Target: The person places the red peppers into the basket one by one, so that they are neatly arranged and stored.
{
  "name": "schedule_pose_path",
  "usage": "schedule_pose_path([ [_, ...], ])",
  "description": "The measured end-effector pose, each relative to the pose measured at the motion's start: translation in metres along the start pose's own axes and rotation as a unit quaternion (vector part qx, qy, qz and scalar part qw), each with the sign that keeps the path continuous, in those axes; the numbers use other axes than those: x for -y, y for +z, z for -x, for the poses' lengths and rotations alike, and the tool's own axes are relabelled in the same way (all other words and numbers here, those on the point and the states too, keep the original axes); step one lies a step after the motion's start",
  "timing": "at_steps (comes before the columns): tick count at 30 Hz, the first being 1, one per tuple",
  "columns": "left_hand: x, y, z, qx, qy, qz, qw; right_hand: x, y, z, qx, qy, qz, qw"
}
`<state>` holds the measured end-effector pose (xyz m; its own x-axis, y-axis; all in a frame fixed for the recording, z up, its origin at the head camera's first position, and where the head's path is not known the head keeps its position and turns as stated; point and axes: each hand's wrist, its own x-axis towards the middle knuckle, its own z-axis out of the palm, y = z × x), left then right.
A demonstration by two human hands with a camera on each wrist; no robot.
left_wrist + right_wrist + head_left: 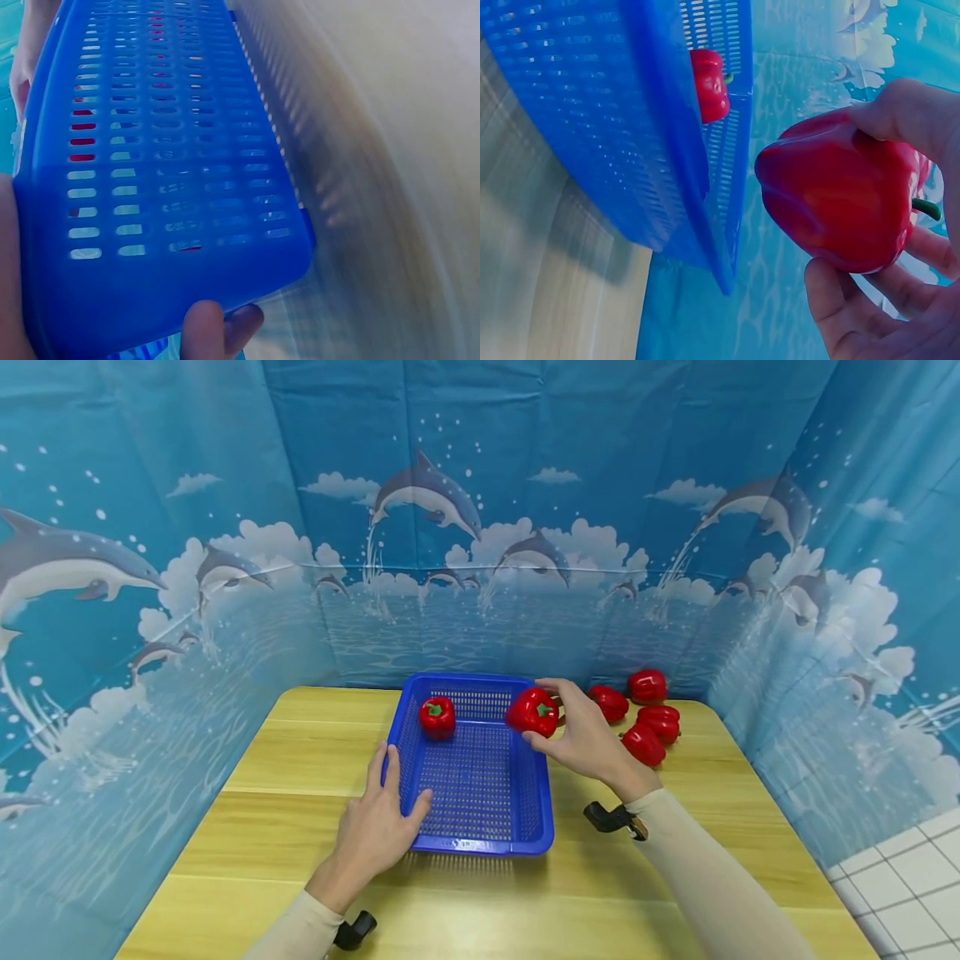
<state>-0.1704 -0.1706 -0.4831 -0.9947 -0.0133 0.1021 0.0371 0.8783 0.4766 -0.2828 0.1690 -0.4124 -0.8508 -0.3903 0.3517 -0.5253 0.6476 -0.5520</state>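
Note:
My right hand holds a red bell pepper with a green stem above the right rim of a blue plastic basket. In the right wrist view, the thumb and fingertips grip the held pepper from opposite sides. At the basket's near left corner, my left hand holds the rim, its thumb over the inside. The left wrist view shows fingertips against the slotted basket wall. Another red bell pepper lies inside the basket, toward the far left.
Several more red bell peppers lie grouped on the wooden table, right of the basket. A blue curtain printed with dolphins hangs behind the table and along both sides. White tiles show at the lower right.

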Motion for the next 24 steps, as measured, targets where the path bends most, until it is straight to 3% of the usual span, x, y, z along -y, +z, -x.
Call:
schedule_pose_path([
  [7, 0.001, -0.004, 0.000, 0.026, -0.009, 0.008, 0.9996, 0.004, 0.011, -0.019, 0.023, 0.004, -0.013, 0.9996],
  [24, 0.003, 0.000, 0.000, 0.006, 0.007, 0.016, 0.9998, 0.009, 0.041, -0.061, 0.072, 0.032, -0.013, 0.9968],
])
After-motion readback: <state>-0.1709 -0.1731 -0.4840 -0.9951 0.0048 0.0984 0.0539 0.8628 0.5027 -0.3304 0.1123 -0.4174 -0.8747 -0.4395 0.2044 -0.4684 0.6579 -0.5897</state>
